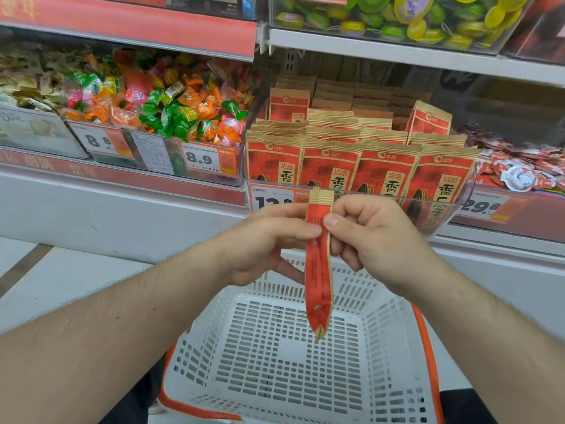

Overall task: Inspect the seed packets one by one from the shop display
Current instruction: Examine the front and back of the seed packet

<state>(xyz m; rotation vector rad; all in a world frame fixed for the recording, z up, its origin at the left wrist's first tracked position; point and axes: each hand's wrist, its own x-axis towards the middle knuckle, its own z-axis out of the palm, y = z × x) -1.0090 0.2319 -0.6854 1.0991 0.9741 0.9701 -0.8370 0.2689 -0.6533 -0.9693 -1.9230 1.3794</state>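
Observation:
A red and tan seed packet [318, 280] hangs edge-on in front of me, above the basket. My left hand [266, 240] pinches its upper part from the left. From the right, my right hand [370, 237] pinches the same spot, thumb against the packet's edge. Behind my hands a clear bin [458, 206] on the shelf holds several rows of identical red seed packets [330, 160], standing upright.
A white slotted shopping basket [394, 338] with orange trim sits below my hands. Left of the seed bin stands a bin of wrapped candies [171, 111] with price tags. Red snack packs [519, 169] lie to the right. A shelf above carries colourful toys [412, 19].

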